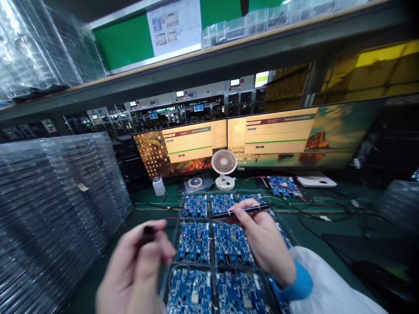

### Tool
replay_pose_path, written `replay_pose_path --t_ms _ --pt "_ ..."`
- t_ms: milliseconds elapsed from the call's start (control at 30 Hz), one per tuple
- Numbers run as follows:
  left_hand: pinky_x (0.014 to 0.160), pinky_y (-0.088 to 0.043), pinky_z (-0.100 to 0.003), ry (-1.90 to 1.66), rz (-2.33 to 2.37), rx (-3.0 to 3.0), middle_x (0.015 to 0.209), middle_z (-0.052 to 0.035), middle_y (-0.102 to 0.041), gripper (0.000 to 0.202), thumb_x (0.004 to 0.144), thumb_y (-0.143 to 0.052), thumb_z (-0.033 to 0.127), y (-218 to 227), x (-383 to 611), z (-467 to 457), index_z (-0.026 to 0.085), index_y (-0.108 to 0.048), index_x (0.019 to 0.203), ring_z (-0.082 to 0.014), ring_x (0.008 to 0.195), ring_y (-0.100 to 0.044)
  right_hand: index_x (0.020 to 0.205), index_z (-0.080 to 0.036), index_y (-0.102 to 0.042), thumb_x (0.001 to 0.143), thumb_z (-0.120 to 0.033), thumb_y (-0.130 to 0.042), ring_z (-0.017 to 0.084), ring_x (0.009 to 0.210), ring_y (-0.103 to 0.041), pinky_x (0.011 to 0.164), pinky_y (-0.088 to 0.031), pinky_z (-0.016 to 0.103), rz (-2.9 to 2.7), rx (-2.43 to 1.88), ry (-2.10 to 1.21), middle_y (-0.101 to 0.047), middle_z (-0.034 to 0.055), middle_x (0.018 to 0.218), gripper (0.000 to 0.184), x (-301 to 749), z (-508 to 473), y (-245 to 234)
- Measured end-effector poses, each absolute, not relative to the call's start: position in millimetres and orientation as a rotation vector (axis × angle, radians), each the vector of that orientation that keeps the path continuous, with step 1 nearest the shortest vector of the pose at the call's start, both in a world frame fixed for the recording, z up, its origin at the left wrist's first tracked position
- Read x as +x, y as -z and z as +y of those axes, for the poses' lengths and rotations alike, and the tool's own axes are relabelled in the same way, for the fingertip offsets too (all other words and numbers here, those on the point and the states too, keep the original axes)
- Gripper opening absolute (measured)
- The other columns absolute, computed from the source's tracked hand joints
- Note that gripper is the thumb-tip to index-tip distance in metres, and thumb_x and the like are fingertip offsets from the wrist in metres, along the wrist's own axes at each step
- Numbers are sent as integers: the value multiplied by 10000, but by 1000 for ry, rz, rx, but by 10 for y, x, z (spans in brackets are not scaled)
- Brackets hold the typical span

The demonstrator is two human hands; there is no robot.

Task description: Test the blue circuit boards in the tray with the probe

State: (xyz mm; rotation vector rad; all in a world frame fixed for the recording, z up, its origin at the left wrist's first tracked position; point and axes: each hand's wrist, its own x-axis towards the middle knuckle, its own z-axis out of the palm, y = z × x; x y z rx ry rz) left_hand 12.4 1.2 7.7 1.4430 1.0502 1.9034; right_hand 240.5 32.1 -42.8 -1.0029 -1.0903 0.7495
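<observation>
The slim black tool (253, 209) lies nearly level above the back rows of blue circuit boards (194, 242), its long end pointing left. The fingers of the right hand (262, 235) are closed on it near its middle, thumb on the near side. Whether its tip touches a board cannot be told. A grip nearer the working end would probably steady it, and a steep approach should spare the neighbouring parts from a sideways scrape.

The boards sit in separate compartments of a dark tray (212, 250); a small red light shows on one in the middle row. That one may be powered, so a metal tip, if this is one, is best held off its bare contacts.

The left hand (137, 266) hangs blurred over the tray's left side, fingers curled; a dark patch (149, 230) shows among them, but I cannot tell whether they grip something. Steadying a board by its edge would suit this hand.

A red wire (175, 218) runs beside the tray across the green tabletop (145, 213); both wrists should pass clear of it. Behind stands a white fan (224, 162).
</observation>
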Motion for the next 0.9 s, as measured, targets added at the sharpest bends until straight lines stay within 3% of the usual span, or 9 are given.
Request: replay_pose_path --t_ms 67,200,500,667,800,900 --pt "682 -568 -272 -1580 1221 1800 830 -38 -721 286 821 -646 451 -197 337 44 225 -708 985 -187 775 -671 830 -243 -570 803 -556 -698 179 761 -608 717 -531 309 -1031 -879 -754 -628 8 820 339 2469 73 164" --pt "853 -572 -322 -1053 1228 2178 1095 -35 -726 271 875 -574 436 -238 546 119 274 -703 1049 -219 1017 -672 825 -258 -616 844 -424 -713 127 751 -607 699 -525 229 -1098 -733 -664 -639 -16 819 193 2589 -263 -107" --pt "872 -552 -283 -901 1032 2331 1040 -11 -735 202 894 -562 334 -196 845 32 280 -696 1035 -178 976 -680 840 -253 -626 878 -430 -666 128 750 -616 675 -526 221 -1173 -840 -584 -638 -5 814 185 2847 -495 -15" --pt "779 -535 -228 -641 759 2443 948 -21 -734 211 917 -519 304 -140 1113 -155 263 -689 1035 -158 850 -682 792 -244 -640 846 -482 -680 146 686 -626 603 -534 228 -1270 -940 -559 -619 3 743 247 2953 -777 48" --pt "752 -535 -241 -588 491 2397 897 -68 -735 276 914 -524 383 24 1307 -333 222 -693 1061 -188 816 -688 860 -287 -650 895 -393 -638 165 739 -650 666 -555 260 -1311 -913 -560 -642 13 779 112 3165 -1083 208" --pt "846 -534 -287 -585 329 2170 993 -95 -736 411 855 -619 477 149 1399 -454 224 -653 1177 -224 923 -695 993 -340 -647 923 -322 -600 184 733 -656 647 -559 294 -1449 -778 -531 -662 25 799 86 3357 -1294 266"
